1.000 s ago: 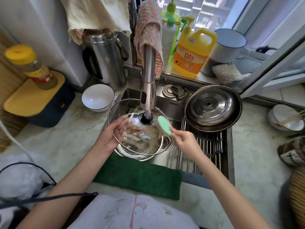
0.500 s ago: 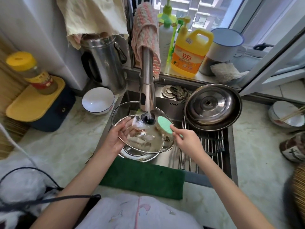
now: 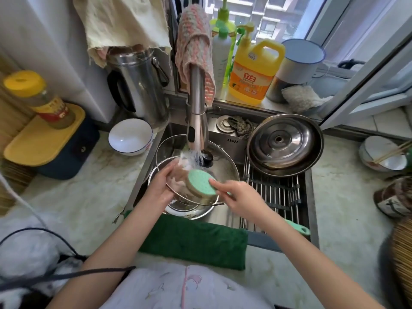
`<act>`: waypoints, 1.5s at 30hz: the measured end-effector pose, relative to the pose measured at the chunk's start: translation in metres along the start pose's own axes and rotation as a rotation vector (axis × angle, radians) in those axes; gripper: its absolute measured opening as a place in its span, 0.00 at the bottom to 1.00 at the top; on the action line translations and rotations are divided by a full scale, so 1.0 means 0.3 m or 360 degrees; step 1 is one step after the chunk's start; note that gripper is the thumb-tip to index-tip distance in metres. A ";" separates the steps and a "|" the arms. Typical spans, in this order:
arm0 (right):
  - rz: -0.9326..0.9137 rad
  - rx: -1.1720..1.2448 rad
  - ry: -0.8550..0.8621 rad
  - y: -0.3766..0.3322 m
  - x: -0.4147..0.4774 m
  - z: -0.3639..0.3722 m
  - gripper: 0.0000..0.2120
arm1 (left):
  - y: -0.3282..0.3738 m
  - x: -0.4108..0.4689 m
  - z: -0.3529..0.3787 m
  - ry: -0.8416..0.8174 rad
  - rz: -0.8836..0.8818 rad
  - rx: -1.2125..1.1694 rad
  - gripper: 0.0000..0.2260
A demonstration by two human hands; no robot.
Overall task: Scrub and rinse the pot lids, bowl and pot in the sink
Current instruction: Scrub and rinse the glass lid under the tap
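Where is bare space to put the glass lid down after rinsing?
Free: the rack bars in front of the steel lid; the counter between the white bowl and the green cloth. Crowded: the windowsill behind the faucet.

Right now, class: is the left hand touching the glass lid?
Touching. The head view shows the left hand gripping the rim of the glass lid, thumb on top, fingers visible through the glass. The right hand holds the sponge.

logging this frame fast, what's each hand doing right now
Left hand: closed, gripping the edge of the glass lid under the running tap.
Right hand: closed, holding the sponge against the lid.
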State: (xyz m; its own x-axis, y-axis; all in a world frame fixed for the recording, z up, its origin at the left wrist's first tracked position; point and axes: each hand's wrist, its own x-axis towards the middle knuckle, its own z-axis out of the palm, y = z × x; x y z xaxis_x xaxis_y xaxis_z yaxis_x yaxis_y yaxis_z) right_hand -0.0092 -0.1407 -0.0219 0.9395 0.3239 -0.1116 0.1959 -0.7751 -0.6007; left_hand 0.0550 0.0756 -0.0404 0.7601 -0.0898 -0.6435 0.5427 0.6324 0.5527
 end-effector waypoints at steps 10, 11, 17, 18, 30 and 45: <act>0.0012 0.0025 0.0087 -0.022 0.066 0.036 0.19 | -0.030 -0.028 0.038 0.0142 -0.0173 0.0087 0.08; 0.0010 -0.0010 0.0127 -0.030 0.089 0.027 0.19 | -0.032 -0.027 0.042 0.0124 -0.0174 0.0101 0.09; 0.0205 -0.0323 0.0139 0.005 0.255 -0.112 0.17 | -0.022 -0.059 0.054 -0.0193 -0.0220 0.0159 0.09; 0.0280 -0.0301 0.0114 0.028 0.285 -0.130 0.17 | -0.026 -0.070 0.064 -0.0229 -0.0232 0.0229 0.09; 0.0405 -0.0055 0.0006 0.079 0.272 -0.089 0.15 | -0.026 -0.120 0.020 -0.0396 -0.0287 0.0393 0.11; 0.0145 -0.0065 0.0018 0.050 0.294 -0.089 0.16 | -0.006 -0.114 0.002 -0.0441 -0.0239 0.0365 0.14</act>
State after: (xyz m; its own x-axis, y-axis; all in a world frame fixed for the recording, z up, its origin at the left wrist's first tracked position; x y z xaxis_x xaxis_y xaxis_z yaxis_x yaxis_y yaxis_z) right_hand 0.0840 -0.1383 -0.0196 0.9570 0.2450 -0.1555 0.1203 -0.8227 -0.5556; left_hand 0.0284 0.0771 -0.0190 0.7170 -0.3922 -0.5763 0.6971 0.4107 0.5877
